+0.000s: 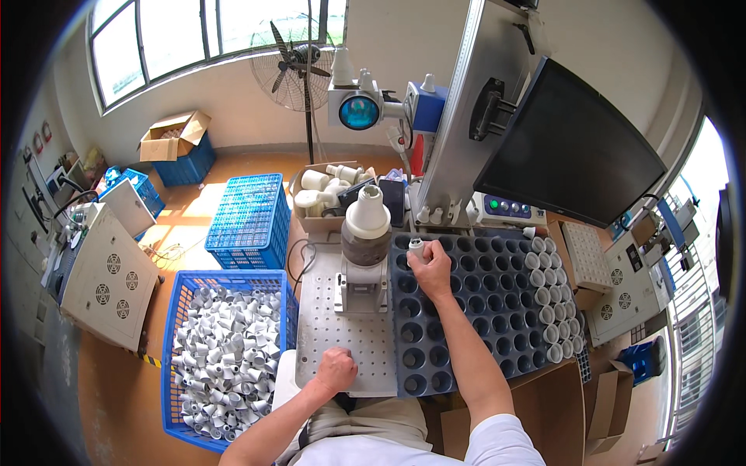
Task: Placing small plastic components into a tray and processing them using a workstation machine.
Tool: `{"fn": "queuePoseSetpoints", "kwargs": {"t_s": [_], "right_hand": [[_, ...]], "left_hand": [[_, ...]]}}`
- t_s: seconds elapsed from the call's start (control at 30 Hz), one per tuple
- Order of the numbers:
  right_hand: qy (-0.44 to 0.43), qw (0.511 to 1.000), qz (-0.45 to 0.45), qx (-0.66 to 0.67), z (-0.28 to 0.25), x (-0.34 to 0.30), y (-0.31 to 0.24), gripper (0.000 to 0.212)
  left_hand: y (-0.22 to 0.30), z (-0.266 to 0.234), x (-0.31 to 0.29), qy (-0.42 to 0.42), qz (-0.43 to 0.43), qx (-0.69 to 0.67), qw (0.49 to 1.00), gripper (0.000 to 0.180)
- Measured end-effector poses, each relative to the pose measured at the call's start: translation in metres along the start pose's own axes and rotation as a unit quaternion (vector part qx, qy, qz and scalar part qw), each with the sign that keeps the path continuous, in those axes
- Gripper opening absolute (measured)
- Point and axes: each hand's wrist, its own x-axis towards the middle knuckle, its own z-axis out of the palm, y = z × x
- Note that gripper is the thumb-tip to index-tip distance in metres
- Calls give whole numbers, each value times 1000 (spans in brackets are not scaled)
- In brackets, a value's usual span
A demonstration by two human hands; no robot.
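Note:
My right hand (pixel 431 270) pinches a small white tapered plastic cup (pixel 416 247) above the far left corner of a dark tray (pixel 472 291) with rows of round holes. White cups (pixel 550 278) fill the holes along the tray's right side; the other holes look dark. My left hand (pixel 336 370) rests as a closed fist on the near edge of a perforated metal plate (pixel 322 330), with nothing showing in it. Between the hands, farther back, a white stepped cone (pixel 368 213) stands upright on a fixture (pixel 362 283) bolted to the plate.
A blue basket (pixel 172 342) heaped with white cups stands to my left. Behind the fixture is a carton (pixel 315 221) of white parts. A lens head (pixel 359 113) hangs from a metal column (pixel 466 101), with a monitor (pixel 571 144) at right. Blue crates (pixel 247 217) stand on the floor.

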Motion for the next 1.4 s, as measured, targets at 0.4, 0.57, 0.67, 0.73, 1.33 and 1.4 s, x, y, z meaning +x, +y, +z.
{"fn": "queuePoseSetpoints", "kwargs": {"t_s": [0.4,0.57,0.67,0.73,1.33,1.4], "right_hand": [[-4,1000,9,5,-1,-1,2,36],[-3,1000,8,3,0,-1,0,37],[-2,1000,8,-1,1,0,2,37],[5,1000,0,12,2,1,5,37],[-108,959,-98,245,25,37,-151,37],[-113,961,-62,244,25,38,-152,38]], "left_hand": [[2,-1,1,-6,-1,12,1000,8],[0,-1,-1,-13,-5,14,1000,9],[-1,-1,-1,-10,-4,0,1000,9],[-4,1,1,5,-59,-28,998,14],[36,-229,217,241,-51,-235,940,25],[-18,-233,169,276,-91,-142,946,24]]}}
